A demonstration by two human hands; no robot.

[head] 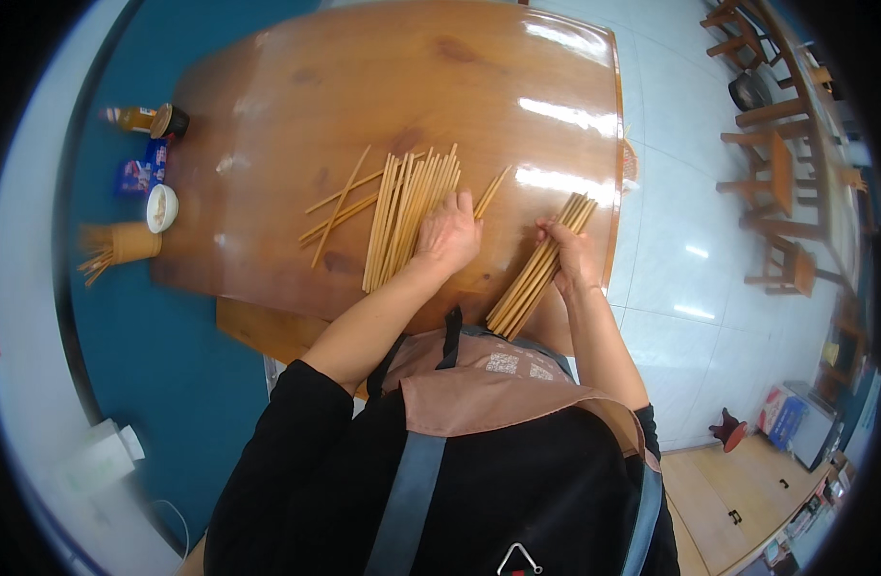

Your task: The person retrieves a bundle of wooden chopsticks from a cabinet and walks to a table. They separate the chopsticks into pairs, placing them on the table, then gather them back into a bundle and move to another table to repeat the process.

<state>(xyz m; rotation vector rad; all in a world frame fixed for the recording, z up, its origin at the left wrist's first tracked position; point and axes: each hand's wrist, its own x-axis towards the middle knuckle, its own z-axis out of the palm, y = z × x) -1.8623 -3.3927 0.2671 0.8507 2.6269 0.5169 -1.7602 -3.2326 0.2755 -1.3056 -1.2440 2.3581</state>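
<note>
On the glossy wooden table (pixel 354 93) lies a row of wooden chopsticks (pixel 404 209), side by side, with a few loose chopsticks (pixel 340 209) crossing one another to its left. My left hand (pixel 451 230) rests at the right side of this row, its fingers curled down. A couple of chopsticks (pixel 492 191) stick out past its fingertips; whether the hand grips them cannot be made out. In my right hand (pixel 574 255) is a thick bundle of chopsticks (pixel 530 288), held slanting near the table's right edge, its lower end close to the apron.
Along the table's far left side stand a bamboo holder (pixel 137 241) full of chopsticks, a white bowl (pixel 162 209), blue packets (pixel 142 173), a dark lidded cup (pixel 169 122) and a bottle (pixel 134 117). Wooden stools (pixel 779 173) stand on the tiled floor at right.
</note>
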